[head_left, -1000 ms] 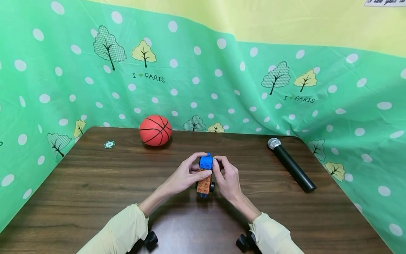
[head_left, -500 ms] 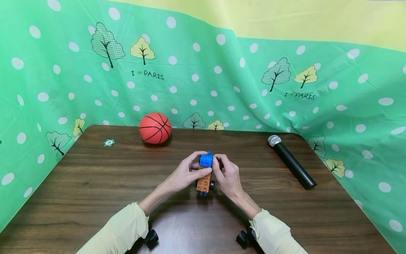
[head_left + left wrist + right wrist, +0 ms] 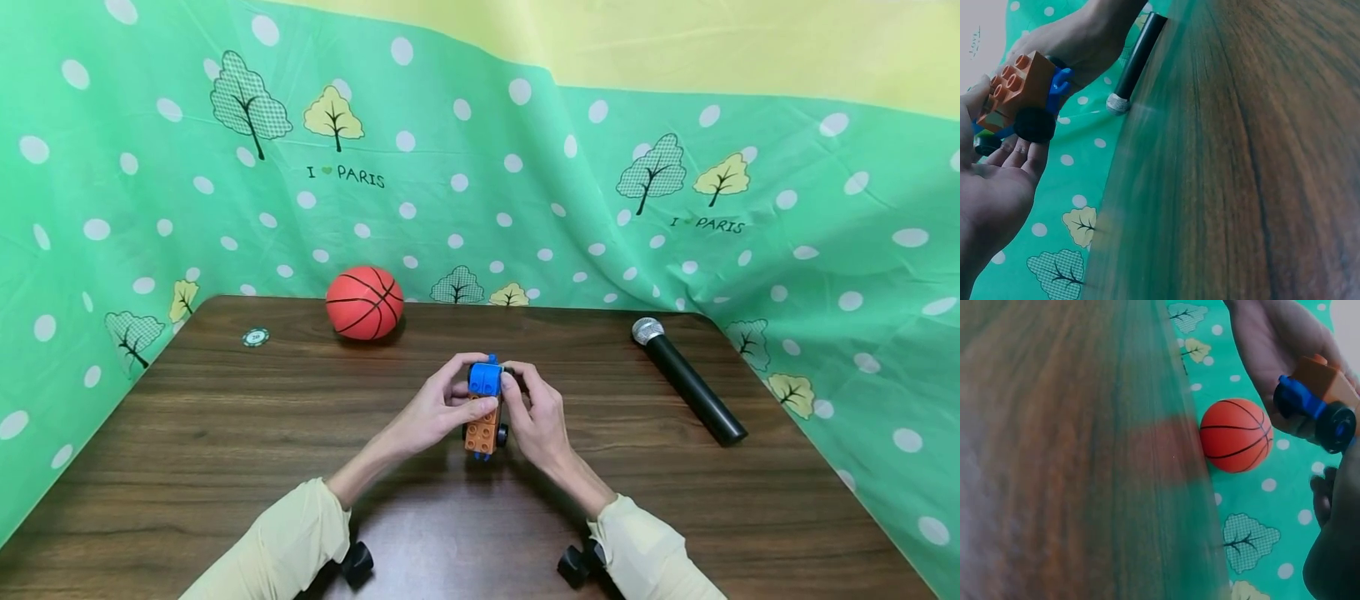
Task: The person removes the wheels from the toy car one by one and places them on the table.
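Note:
A toy block car [image 3: 480,436] is held up over the middle of the table, with an orange studded body, a blue block [image 3: 485,380] at its far end and black wheels. My left hand [image 3: 435,414] grips it from the left, thumb across the top and fingers underneath; the left wrist view shows those fingers below a black wheel [image 3: 1034,125]. From the right, my right hand [image 3: 538,421] pinches at the blue end, where a wheel shows by the fingertips. Blue hooks [image 3: 1060,84] stick out of the car's near end.
A red toy basketball [image 3: 365,303] sits at the back left of the brown wooden table [image 3: 225,433], with a poker chip [image 3: 256,337] farther left. On the right lies a black microphone [image 3: 693,387] with a silver head. A green dotted cloth [image 3: 450,217] hangs behind.
Both hands keep their hold on the car, which has barely shifted. The wheel by my right fingertips shows a little more, and the head view has tipped slightly.

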Motion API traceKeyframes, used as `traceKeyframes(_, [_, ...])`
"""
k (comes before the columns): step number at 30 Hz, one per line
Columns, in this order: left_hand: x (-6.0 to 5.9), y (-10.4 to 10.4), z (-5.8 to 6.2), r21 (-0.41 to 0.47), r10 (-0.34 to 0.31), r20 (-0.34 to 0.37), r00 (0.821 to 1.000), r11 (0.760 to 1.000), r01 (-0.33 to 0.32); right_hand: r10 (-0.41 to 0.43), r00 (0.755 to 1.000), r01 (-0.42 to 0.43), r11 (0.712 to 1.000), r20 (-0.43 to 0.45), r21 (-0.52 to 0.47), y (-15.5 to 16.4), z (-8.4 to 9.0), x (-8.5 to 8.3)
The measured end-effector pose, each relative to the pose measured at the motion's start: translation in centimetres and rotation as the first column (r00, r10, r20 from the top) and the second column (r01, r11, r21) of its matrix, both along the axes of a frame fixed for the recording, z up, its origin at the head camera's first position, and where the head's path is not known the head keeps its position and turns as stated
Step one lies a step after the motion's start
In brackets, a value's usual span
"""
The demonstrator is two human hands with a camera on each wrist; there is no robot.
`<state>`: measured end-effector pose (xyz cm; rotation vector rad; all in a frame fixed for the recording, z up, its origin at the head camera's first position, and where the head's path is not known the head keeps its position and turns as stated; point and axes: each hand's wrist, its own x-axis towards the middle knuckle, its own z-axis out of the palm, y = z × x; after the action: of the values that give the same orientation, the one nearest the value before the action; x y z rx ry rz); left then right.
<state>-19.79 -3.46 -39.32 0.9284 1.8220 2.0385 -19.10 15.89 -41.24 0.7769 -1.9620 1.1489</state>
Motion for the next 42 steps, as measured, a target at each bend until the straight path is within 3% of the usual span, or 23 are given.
traceKeyframes(13, [0.08,0.2,0.0,-0.016,0.007,-0.011,1.0,1.0,-0.007,-0.048,0.996,0.053,0.997,-0.079,0.057,0.25,0.03,-0.34])
traceKeyframes(42, [-0.08,-0.12,0.14,-0.062,0.044,-0.013,0.999,0.997,-0.045,-0.072,0.993,0.084,0.988,-0.096,0.127,0.22,0.15,-0.57])
